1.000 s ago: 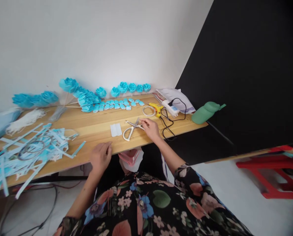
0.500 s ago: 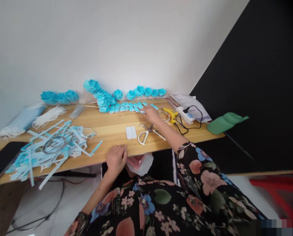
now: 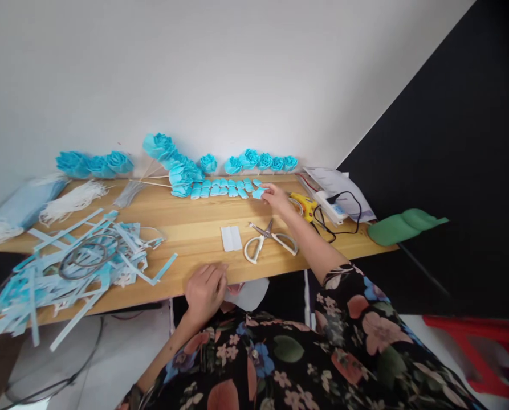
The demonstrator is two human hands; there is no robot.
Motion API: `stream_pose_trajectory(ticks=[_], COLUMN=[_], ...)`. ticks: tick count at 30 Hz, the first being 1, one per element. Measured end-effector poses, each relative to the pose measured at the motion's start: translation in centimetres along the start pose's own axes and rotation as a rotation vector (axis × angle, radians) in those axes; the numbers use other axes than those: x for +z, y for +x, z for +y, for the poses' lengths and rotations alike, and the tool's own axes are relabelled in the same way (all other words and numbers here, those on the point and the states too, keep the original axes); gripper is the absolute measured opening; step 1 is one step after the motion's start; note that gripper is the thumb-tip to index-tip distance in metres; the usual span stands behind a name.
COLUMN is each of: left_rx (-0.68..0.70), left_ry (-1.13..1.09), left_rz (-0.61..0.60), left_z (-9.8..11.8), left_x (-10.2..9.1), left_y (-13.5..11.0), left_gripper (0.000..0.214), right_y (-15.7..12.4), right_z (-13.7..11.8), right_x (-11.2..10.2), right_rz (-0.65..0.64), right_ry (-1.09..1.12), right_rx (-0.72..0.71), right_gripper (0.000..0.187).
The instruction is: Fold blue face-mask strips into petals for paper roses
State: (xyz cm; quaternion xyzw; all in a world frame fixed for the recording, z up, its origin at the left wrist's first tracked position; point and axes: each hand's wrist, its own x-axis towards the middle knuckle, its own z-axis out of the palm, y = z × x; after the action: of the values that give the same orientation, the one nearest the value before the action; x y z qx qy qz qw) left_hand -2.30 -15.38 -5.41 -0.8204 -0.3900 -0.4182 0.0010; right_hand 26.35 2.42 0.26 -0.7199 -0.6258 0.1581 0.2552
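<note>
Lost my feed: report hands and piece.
Right hand pinching blue petal, end of petal row. Left hand resting on table edge. Scissors beside forearm, clear.

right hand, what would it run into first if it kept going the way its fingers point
Most likely the row of small blue folded pieces: the right hand points left along it and seems to touch its near end. Depth is hard to judge.
</note>
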Motion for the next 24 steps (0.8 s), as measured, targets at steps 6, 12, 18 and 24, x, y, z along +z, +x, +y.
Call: stream_pose_trajectory(ticks=[6, 12, 18, 24], left_rx=[-0.016, -0.014, -0.028, -0.143], left_ry=[-0.011, 0.015, 0.034, -0.223], left_rz=[-0.027, -0.027, -0.049, -0.077], left_z=[0.0, 0.0, 0.1, 0.2], left_x=[-0.1, -0.1, 0.0, -1.7], left_y=[0.1, 0.0, 0.3, -0.4], left_gripper=[0.019, 0.017, 0.019, 0.024], right_y=[-0.4, -1.2, -0.3, -0.5], right_z=[1.3, 1.5, 1.0, -0.1], right_x=[-0.1, -1.5, 0.5, -0.2], right_rz=[-0.006, 0.006, -0.061, -0.03], right_ry=[0.062, -0.166, -0.263, -0.178], right_rx=[0.078, -0.085, -0.156, -0.149], right_gripper=[0.039, 0.036, 0.029, 0.036])
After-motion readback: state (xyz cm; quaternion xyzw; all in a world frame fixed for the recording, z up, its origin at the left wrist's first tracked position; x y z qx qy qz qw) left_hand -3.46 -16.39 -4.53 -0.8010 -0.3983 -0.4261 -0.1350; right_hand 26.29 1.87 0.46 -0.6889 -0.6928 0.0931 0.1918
